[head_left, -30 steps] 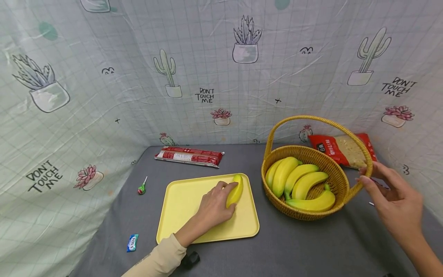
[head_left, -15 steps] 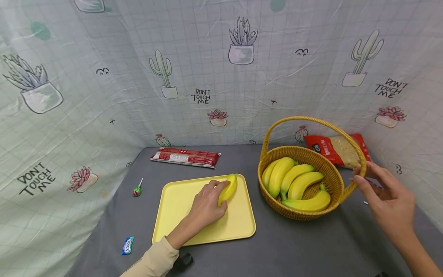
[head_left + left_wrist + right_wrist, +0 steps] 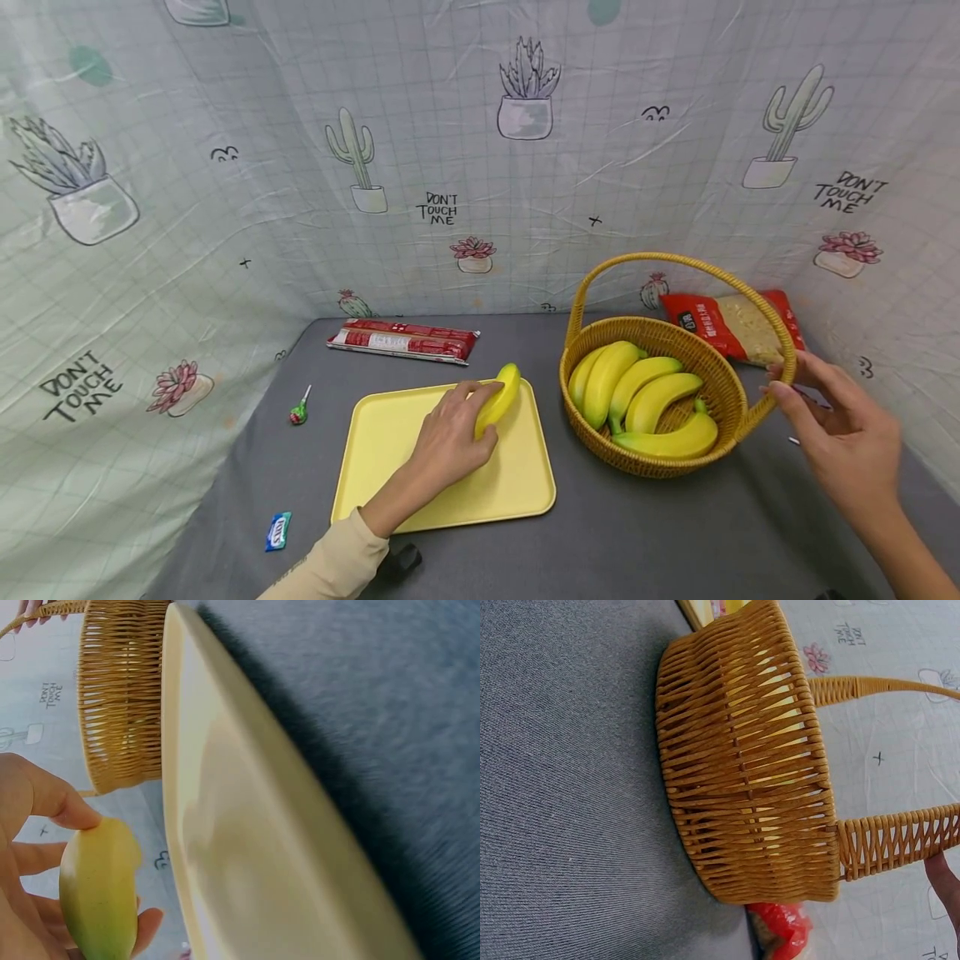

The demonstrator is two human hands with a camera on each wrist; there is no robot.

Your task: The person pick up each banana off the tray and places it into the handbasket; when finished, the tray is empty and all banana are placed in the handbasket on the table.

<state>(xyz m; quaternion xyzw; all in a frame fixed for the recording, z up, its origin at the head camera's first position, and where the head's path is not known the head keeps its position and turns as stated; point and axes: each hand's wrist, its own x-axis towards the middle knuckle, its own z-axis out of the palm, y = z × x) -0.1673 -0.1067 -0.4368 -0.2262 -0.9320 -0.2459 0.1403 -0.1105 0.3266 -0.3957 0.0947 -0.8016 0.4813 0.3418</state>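
Observation:
My left hand grips a yellow banana by its sides above the right part of the yellow tray. The left wrist view has this banana between thumb and fingers, apart from the tray. On the right, my right hand pinches the handle of a wicker basket, which stands on the table. Several bananas lie inside the basket. In the right wrist view only a fingertip shows against the handle.
Behind the tray lies a long red packet. A red bag with a clear window is behind the basket. To the left are a lollipop and a small blue packet. A patterned curtain closes off the back and sides.
The banana in my left hand has risen off the tray, its far tip now reaching past the tray's back rim. My right hand stays on the basket handle. The head view has shifted slightly.

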